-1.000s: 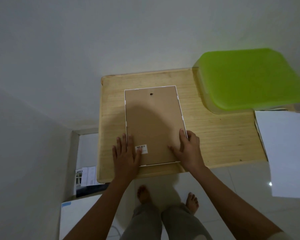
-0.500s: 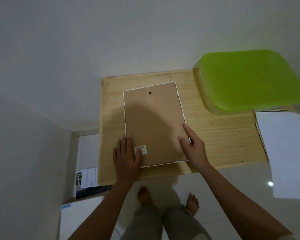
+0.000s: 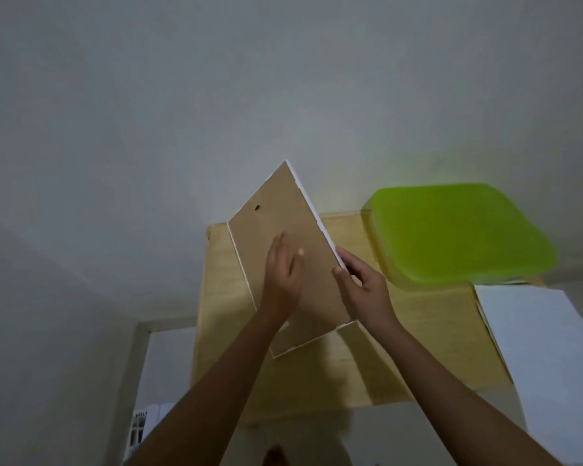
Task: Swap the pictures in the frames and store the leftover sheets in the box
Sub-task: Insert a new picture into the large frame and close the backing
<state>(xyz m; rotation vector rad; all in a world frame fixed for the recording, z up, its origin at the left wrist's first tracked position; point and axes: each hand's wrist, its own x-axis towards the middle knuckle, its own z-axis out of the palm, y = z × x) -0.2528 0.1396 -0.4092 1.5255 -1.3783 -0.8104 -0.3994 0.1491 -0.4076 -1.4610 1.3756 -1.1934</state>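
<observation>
Right hand (image 3: pixel 364 290) grips the tilted frame (image 3: pixel 276 223), left hand (image 3: pixel 283 274) flat on it, green-lidded box (image 3: pixel 458 230) beside.

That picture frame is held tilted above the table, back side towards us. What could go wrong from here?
1. Only the right hand grips the frame, at its edge; the left hand lies flat on the backing, so the frame might slip and drop onto the table.
2. The green-lidded box sits close on the right; swinging the frame that way could knock it.
</observation>
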